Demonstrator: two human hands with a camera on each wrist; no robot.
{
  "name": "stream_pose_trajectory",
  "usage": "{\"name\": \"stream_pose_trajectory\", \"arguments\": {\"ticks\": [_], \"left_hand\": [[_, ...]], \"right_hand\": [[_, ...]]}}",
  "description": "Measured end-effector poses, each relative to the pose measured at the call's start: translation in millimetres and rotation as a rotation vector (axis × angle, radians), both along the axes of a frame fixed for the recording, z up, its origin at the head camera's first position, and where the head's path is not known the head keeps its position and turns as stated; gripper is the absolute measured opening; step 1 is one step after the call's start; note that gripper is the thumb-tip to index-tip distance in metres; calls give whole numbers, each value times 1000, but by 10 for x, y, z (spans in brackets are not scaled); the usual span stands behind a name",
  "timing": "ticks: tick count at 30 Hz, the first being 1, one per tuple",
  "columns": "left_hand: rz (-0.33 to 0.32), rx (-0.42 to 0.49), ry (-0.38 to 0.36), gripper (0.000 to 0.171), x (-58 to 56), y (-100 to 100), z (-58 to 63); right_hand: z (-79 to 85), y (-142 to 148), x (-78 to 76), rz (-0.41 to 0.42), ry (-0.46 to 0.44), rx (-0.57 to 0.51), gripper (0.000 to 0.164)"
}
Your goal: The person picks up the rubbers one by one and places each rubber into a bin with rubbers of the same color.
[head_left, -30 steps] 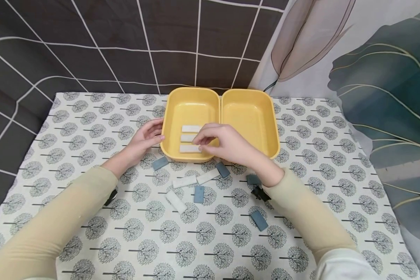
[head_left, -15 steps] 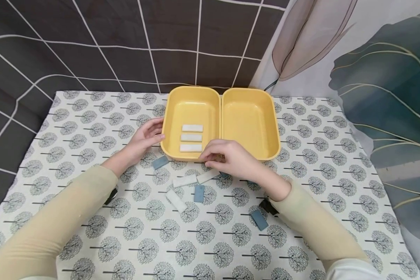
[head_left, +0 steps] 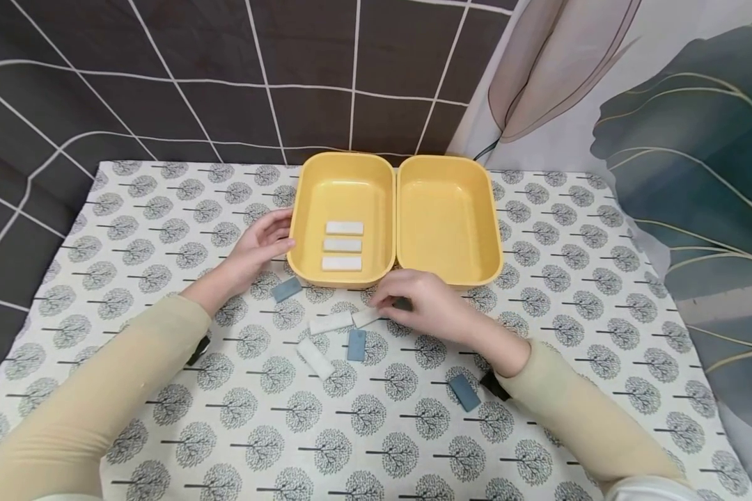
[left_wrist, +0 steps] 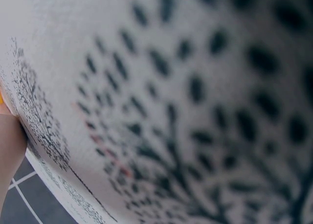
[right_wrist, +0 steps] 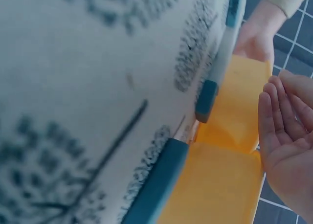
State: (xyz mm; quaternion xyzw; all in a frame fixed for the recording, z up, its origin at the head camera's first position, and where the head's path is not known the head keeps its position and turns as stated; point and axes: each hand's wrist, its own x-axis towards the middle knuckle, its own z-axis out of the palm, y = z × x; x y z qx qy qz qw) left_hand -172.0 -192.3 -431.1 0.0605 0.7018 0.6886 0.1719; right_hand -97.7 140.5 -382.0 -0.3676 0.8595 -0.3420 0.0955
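Note:
In the head view, my left hand [head_left: 264, 245] rests against the outer left side of the left yellow box [head_left: 313, 202], thumb at the rim. Three white tiles [head_left: 342, 245] lie in a column inside that box. My right hand [head_left: 423, 303] is just in front of the boxes with bent fingers, over the end of a white tile [head_left: 365, 318]. A blue tile [head_left: 404, 304] shows partly beneath its fingers. From the right wrist, the right hand [right_wrist: 288, 131] has extended fingers, thumb close to them and nothing between; blue tiles [right_wrist: 207, 101] stand out from the cloth.
A second yellow box [head_left: 448, 216] adjoins the first on its right. More white tiles [head_left: 315, 359] and blue tiles [head_left: 356, 346] lie scattered in front, one blue tile [head_left: 464, 394] near the right sleeve. A dark gridded curtain [head_left: 301, 83] hangs behind the tree-print tablecloth [head_left: 276, 452].
My right hand has left the lowest white tile in the left box and moved toward me and right, down over the loose tiles. The left hand has stayed at the box.

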Motion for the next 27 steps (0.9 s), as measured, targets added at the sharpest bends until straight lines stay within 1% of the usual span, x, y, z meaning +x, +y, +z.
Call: {"name": "stream_pose_trajectory", "arguments": {"ticks": [4, 7, 18, 24, 27], "left_hand": [[-4, -4, -6, 67, 2, 4, 19], [-2, -9, -8, 67, 2, 4, 18], [2, 7, 0, 67, -2, -4, -6], [-3, 16, 17, 67, -3, -2, -10], [-4, 13, 16, 67, -3, 0, -6]], "right_hand": [[-51, 8, 38, 30, 50, 28, 17], [-83, 7, 44, 45, 66, 39, 18], [-124, -17, 6, 62, 44, 78, 28], [-168, -48, -5, 77, 72, 128, 32], [-190, -55, -14, 82, 78, 136, 34]]}}
